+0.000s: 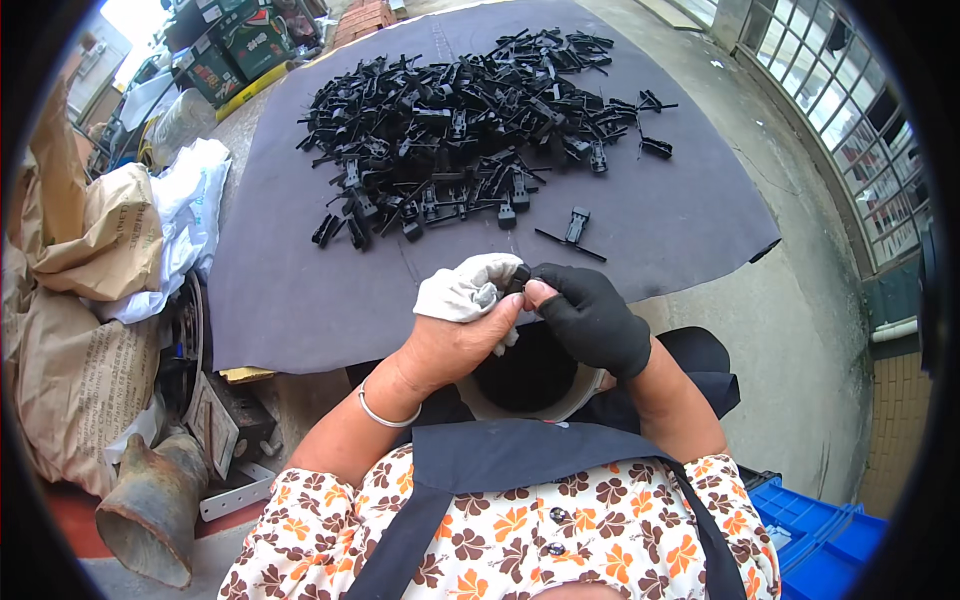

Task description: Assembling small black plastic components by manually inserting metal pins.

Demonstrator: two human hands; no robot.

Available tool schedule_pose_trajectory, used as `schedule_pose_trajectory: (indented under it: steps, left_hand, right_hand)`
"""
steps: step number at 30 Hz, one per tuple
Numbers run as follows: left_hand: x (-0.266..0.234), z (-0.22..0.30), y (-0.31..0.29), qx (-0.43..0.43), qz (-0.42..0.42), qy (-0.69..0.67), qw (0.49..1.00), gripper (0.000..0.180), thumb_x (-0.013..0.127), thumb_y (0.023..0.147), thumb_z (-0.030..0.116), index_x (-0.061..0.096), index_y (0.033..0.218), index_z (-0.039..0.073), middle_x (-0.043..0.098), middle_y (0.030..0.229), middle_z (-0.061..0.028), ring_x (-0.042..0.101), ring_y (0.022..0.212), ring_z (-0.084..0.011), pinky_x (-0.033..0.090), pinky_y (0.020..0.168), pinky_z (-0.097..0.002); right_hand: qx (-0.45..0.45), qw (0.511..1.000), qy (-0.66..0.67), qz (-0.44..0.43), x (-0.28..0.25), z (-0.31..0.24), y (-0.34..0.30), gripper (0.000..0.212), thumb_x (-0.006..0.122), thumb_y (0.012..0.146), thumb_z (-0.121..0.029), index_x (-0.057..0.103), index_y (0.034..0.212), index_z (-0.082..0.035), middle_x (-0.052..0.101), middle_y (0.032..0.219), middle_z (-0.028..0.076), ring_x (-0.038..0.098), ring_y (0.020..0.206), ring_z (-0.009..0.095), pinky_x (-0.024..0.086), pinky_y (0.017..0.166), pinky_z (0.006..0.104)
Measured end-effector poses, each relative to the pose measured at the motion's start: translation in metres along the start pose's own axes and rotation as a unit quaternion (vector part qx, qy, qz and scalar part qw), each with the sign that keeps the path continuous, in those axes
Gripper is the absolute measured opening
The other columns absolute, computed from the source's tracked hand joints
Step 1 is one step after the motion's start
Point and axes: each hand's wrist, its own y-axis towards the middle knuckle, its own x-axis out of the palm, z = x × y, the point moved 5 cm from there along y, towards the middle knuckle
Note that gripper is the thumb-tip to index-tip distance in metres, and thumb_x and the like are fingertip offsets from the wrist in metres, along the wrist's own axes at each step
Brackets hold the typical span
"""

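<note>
Brown sacks (85, 385) beside white bag (195, 205)

The left forearm (350, 425) slants up and rightward, the right forearm (680, 400) up and leftward, so the left grip (468, 322) and right grip (598, 320) come together before the body. On both, fingers (562, 282) curl inward and thumbs (506, 312) pinch, tips close together.

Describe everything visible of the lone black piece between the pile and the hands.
The black piece looks like hard plastic: a block with a thin bar crossing its near end, like an upside-down T. It lies on the grey tabletop, the bar's right end nearer the person, apart from the pile. Neither the left hand nor the right hand holds it.
</note>
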Motion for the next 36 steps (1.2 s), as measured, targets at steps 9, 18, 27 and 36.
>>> schedule_pose_trajectory:
  steps: [9,18,27,36]
  left_hand:
    - [0.003,0.001,0.002,0.088,0.029,0.185,0.978,0.025,0.061,0.084,0.004,0.057,0.107,-0.005,0.065,0.076,-0.0069,0.057,0.055,-0.0075,0.047,0.053,-0.0225]
    - [0.011,0.019,-0.004,0.188,0.042,0.385,0.903,0.028,0.064,0.078,0.006,0.059,0.104,0.000,0.065,0.085,-0.0138,0.063,0.074,-0.0264,0.049,0.068,-0.0301]
    - [-0.015,-0.009,0.002,0.054,0.021,-0.058,0.997,0.028,0.055,0.089,0.009,0.047,0.114,0.001,0.059,0.084,-0.0060,0.051,0.060,-0.0104,0.044,0.055,-0.0240]
    - [0.011,0.000,-0.004,-0.051,-0.100,-0.031,0.993,0.039,0.042,0.089,0.004,0.037,0.128,-0.001,0.053,0.073,-0.0017,0.043,0.053,-0.0034,0.037,0.050,-0.0185]
  right_hand:
    - [0.000,1.000,0.022,0.011,0.000,0.007,0.001,0.021,0.047,0.095,-0.015,0.058,0.089,0.001,0.055,0.077,-0.001,0.048,0.074,0.008,0.043,0.071,0.0249]
    - [0.004,1.000,0.003,0.020,0.005,0.005,-0.002,0.019,0.047,0.094,-0.013,0.058,0.089,0.002,0.059,0.078,0.003,0.053,0.076,0.010,0.045,0.073,0.0268]
    - [-0.015,0.995,-0.090,0.027,-0.013,0.001,-0.003,0.012,0.063,0.084,-0.008,0.063,0.093,-0.001,0.061,0.075,0.001,0.049,0.065,0.006,0.043,0.061,0.0241]
    - [-0.141,0.988,-0.038,0.052,-0.014,-0.007,-0.007,0.016,0.068,0.078,-0.002,0.062,0.092,-0.002,0.053,0.069,-0.002,0.044,0.062,0.005,0.038,0.057,0.0210]
